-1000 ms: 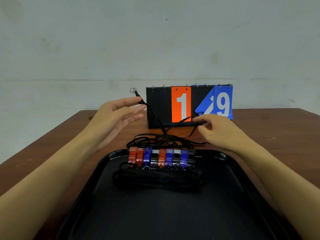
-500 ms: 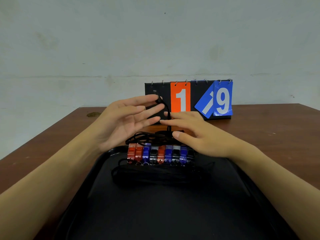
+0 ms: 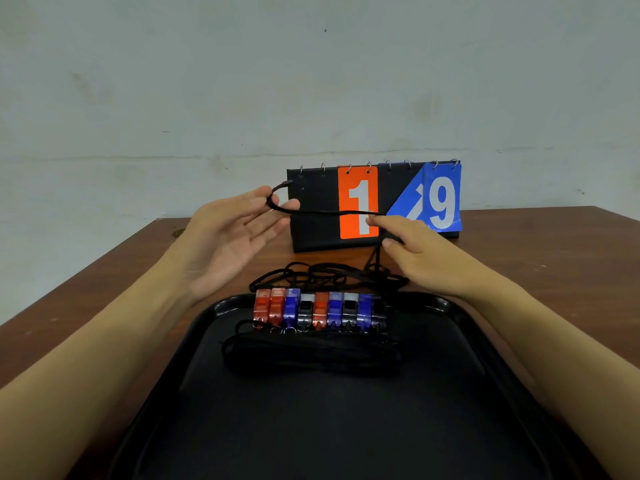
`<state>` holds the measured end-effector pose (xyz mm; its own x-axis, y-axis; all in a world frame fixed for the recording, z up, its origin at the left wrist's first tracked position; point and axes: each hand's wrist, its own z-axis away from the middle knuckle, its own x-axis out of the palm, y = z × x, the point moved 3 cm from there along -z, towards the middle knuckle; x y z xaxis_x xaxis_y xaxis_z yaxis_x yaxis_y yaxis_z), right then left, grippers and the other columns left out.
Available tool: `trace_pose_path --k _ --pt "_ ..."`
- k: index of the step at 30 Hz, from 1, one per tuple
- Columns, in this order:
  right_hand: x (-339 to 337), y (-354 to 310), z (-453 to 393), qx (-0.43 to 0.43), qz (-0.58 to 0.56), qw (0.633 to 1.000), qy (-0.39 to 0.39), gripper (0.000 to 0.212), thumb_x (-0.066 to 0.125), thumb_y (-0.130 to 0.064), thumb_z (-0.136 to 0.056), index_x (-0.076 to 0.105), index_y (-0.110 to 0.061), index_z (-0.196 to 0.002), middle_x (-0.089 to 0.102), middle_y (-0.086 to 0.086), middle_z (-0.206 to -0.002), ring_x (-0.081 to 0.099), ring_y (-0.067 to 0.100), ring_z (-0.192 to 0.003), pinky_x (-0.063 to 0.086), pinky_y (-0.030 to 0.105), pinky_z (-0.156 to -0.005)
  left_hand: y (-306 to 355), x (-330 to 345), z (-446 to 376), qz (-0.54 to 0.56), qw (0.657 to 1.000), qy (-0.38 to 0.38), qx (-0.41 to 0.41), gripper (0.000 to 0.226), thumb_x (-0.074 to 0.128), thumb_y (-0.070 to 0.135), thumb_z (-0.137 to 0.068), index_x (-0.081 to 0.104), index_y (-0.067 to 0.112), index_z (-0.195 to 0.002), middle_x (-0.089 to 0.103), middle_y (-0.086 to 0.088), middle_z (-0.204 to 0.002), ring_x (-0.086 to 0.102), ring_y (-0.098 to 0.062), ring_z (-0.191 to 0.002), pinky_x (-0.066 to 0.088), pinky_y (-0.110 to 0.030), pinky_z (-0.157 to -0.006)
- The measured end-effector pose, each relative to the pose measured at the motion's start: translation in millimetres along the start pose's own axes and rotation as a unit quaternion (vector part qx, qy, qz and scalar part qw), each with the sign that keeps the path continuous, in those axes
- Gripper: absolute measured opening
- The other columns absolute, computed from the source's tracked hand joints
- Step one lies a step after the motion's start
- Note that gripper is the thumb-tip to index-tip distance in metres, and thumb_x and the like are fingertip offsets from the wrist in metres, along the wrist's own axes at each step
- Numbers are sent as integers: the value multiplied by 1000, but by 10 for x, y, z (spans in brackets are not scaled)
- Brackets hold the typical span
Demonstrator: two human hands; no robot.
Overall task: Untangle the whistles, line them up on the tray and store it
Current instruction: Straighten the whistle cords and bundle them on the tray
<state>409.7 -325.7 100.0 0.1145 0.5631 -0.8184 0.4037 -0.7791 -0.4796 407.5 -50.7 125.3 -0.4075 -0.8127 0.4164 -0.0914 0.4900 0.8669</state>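
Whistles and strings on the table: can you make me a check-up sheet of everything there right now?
Surface: brown wooden table, worn in spots.
Job's things: nine whistles, red, blue and black, in a row at the far edge of the black tray; bundled black cords lie on the tray in front of them.
Clutter: flip scoreboard showing 1 and 9, standing behind.
Hands: left hand has a black lanyard looped over its fingers; right hand pinches the same lanyard, stretched between them.
Cables: loose black lanyard tangle on the table behind the tray.
Surroundings: pale, stained wall.
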Motion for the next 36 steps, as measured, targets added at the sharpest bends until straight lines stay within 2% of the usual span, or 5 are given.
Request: trace_pose_path --k 14,22,31,34,36 --pt "-74 38 -9 4 -18 994 112 33 48 -20 -106 55 -27 -138 66 -8 -121 64 18 -105 46 6 -73 -19 -271 -96 -138 984 114 2 20 65 6 -93 74 5 -111 77 -1 -98 34 -2 -48 27 -12 -41" --pt "-114 53 1 26 -22 993 110 48 48 -18 -105 42 -31 -151 68 -5 -93 58 -11 -72 39 -3 -64 30 -357 -93 -215 970 118 4 26 57 2 -100 73 7 -120 78 4 -103 29 -1 -44 22 -13 -38" --pt "-179 14 23 26 -74 987 137 66 49 -15 -106 17 -26 -162 63 -5 -113 61 -15 -62 43 6 -55 -9 -350 -61 -456 884 106 5 17 71 27 -96 79 32 -110 78 11 -109 43 -27 -69 36 -16 -47" --pt "-159 10 15 20 -73 989 129 62 50 -19 -105 22 -28 -160 63 -7 -116 64 -14 -68 44 6 -56 -30 -331 -48 -458 884 98 4 18 70 28 -97 78 35 -111 75 11 -121 64 -3 -91 45 -12 -53" --pt "-104 5 10 9 -70 991 114 59 51 -21 -105 29 -30 -158 62 -12 -113 67 -9 -77 46 6 -60 -43 -269 -34 -417 906 70 17 23 66 17 -99 77 29 -114 75 5 -124 61 3 -71 41 -13 -50"
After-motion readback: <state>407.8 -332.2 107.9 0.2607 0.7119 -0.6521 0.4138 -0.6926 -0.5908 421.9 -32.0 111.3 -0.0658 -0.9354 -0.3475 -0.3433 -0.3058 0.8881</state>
